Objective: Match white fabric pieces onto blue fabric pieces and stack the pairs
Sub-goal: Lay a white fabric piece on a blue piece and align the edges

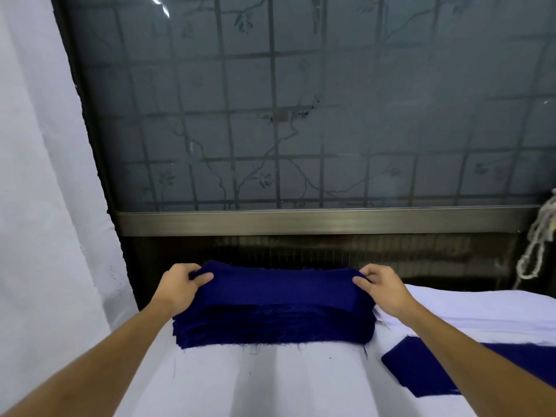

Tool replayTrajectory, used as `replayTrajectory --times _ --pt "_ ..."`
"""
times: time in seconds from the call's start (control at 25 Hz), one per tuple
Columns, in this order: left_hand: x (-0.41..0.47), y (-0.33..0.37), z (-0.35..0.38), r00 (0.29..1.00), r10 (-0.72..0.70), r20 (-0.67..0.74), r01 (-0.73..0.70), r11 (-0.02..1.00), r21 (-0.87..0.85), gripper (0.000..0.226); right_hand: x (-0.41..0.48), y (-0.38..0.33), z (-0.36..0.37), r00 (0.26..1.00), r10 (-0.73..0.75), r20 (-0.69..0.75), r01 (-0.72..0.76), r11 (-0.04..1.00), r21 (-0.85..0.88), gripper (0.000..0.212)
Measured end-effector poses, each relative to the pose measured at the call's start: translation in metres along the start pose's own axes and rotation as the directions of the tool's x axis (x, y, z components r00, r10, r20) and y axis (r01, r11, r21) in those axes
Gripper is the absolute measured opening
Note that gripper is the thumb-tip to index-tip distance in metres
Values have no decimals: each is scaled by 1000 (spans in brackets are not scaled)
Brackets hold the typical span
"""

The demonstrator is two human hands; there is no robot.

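Head view only. Blue stack [273, 323] sits dead ahead at 12 o'clock on the white table cover [264, 383], long axis running 9 to 3, frayed near edge facing the person. Left hand [177, 285] is on the stack's 9 o'clock end, right hand [383, 287] on its 3 o'clock end, both about equally near. Each pinches the top blue layer [279, 284], thumb on top and fingers curled over the far edge; that layer bows up off the pile between the two grips. Can't tell whether it's one piece or several. Neither hand is free. White fabric pile [481, 308] lies at 3 o'clock of the stack, just beside it and under the right wrist. A lone blue piece [421, 371] lies flat at 4 o'clock, partly hidden by the right forearm, with no white on its visible part. My read: the lifted layer goes toward 4 o'clock, so the right arm leads. Risk: frayed edges dragging extra layers along.
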State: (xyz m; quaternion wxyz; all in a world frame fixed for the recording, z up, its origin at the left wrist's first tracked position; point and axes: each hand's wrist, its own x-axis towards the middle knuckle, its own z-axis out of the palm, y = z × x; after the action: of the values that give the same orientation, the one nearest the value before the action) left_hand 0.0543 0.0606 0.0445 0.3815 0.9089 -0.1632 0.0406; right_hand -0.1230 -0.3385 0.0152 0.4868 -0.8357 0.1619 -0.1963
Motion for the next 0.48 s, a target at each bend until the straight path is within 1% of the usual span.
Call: replayTrajectory --times 0.04,0.12,0.24,0.32,0.36,0.48 --pt "-7 4 2 1000 -9 -21 9 999 -31 46 -10 -1 -7 1000 12 -23 -11 999 48 10" --pt "-26 13 7 999 -30 -30 28 996 -80 49 -34 -1 -20 997 36 -66 -30 996 89 9" --pt "-62 22 23 999 -30 12 31 993 -111 38 -70 9 -43 994 53 -97 -43 994 102 10" --pt "-90 25 38 1000 -18 4 19 992 -127 23 -95 19 -59 993 69 -97 -65 997 51 10" --pt "-102 27 46 1000 -22 3 22 991 -134 20 -106 24 -66 992 79 -99 -79 997 12 10" --pt "-129 26 65 998 -37 51 42 993 -107 26 -133 41 -82 988 110 -105 -117 991 -63 13"
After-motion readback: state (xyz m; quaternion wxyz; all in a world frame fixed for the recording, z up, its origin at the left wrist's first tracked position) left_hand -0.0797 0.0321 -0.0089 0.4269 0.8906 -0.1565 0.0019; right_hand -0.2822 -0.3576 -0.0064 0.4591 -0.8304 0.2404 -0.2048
